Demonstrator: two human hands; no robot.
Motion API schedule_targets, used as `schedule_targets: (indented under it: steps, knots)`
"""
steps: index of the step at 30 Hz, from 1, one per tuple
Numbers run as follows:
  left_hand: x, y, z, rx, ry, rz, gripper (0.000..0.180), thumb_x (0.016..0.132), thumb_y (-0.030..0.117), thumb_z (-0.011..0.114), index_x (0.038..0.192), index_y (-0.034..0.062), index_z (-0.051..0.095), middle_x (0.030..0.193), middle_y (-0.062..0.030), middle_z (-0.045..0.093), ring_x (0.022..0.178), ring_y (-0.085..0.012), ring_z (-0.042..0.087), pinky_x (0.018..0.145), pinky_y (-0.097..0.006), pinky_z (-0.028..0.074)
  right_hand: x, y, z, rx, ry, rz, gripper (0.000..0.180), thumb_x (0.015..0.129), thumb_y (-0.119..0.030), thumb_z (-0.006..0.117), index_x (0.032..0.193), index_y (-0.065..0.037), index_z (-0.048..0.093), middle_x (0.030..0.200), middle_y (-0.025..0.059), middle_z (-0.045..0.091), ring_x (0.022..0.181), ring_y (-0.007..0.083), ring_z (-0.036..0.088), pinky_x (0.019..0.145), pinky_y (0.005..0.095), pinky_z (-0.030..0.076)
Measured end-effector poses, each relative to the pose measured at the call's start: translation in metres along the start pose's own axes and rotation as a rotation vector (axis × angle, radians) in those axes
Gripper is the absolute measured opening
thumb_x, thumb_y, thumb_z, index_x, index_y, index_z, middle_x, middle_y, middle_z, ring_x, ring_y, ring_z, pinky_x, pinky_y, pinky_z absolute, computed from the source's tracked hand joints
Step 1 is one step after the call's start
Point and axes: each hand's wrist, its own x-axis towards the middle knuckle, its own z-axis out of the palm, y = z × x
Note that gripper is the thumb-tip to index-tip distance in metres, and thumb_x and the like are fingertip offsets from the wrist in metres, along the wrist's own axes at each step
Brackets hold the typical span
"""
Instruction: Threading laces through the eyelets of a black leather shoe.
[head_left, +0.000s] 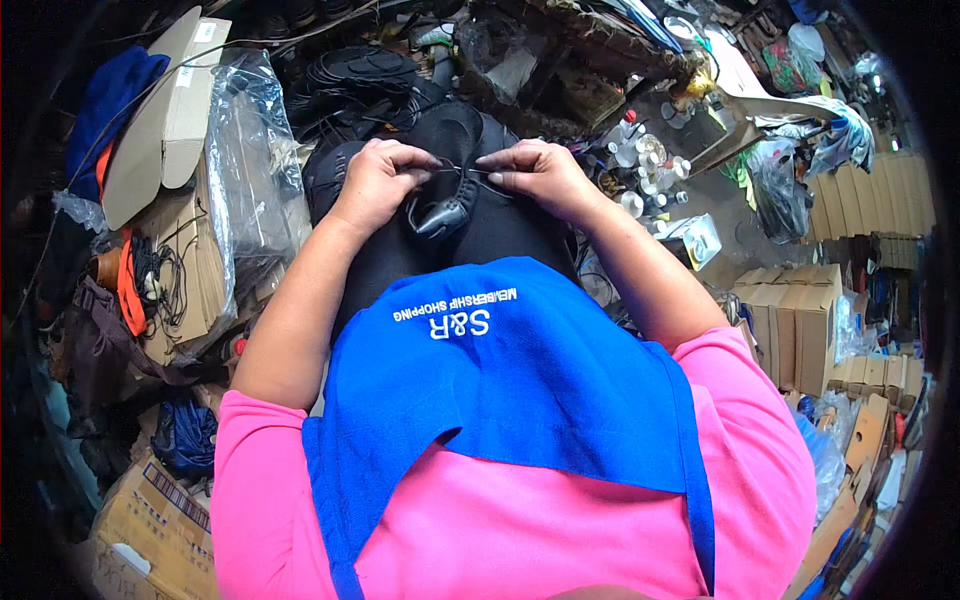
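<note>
My left hand (378, 180) and my right hand (535, 172) meet over my lap, each pinching an end of a thin dark thread (462, 170) drawn taut between them. Just below the thread lies a black shoe strap piece (442, 213), resting on my black-trousered lap. A black shoe sole (440, 125) lies beyond my fingers. I wear a pink shirt and a blue apron (520, 370) with white lettering.
Stacked black soles (360, 70) sit ahead. A clear plastic bag (250, 160) and flat cardboard (165, 110) stand at the left. Small bottles and tins (645, 165) crowd the right, with cardboard boxes (800, 320) beyond. A box (150, 520) lies at lower left.
</note>
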Motion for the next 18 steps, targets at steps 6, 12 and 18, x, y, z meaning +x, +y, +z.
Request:
schedule_targets:
  steps: [6,12,18]
  knots:
    - [0.003,-0.007,0.016,-0.285,-0.069,-0.109,0.022,0.079,0.001,0.066,0.101,0.0021,0.067,0.086,-0.0005,0.066,0.079,-0.0071,0.059,0.076,-0.024,0.048,0.001,-0.009,0.008,0.019,0.022,0.024,0.025,0.081,-0.007,0.071,0.106,-0.007,0.070,0.090,0.0023,0.066,0.084,0.0076,0.061,0.076,0.0230,0.049]
    - [0.006,0.003,0.025,-0.446,-0.065,-0.257,0.018,0.075,0.002,0.070,0.092,0.0028,0.066,0.082,-0.0038,0.068,0.075,-0.0092,0.063,0.071,-0.025,0.051,0.000,-0.011,0.012,0.071,0.055,-0.002,0.021,0.081,-0.009,0.071,0.101,-0.004,0.070,0.088,0.0021,0.067,0.080,0.0067,0.059,0.074,0.0237,0.049]
    - [0.015,0.015,0.017,-0.470,-0.186,-0.215,0.012,0.073,0.005,0.072,0.084,0.0046,0.067,0.082,-0.0031,0.066,0.080,-0.0121,0.061,0.075,-0.029,0.050,0.014,-0.013,0.006,-0.064,0.010,0.000,0.011,0.078,-0.009,0.072,0.086,-0.001,0.069,0.077,0.0011,0.066,0.074,0.0068,0.058,0.069,0.0244,0.048]
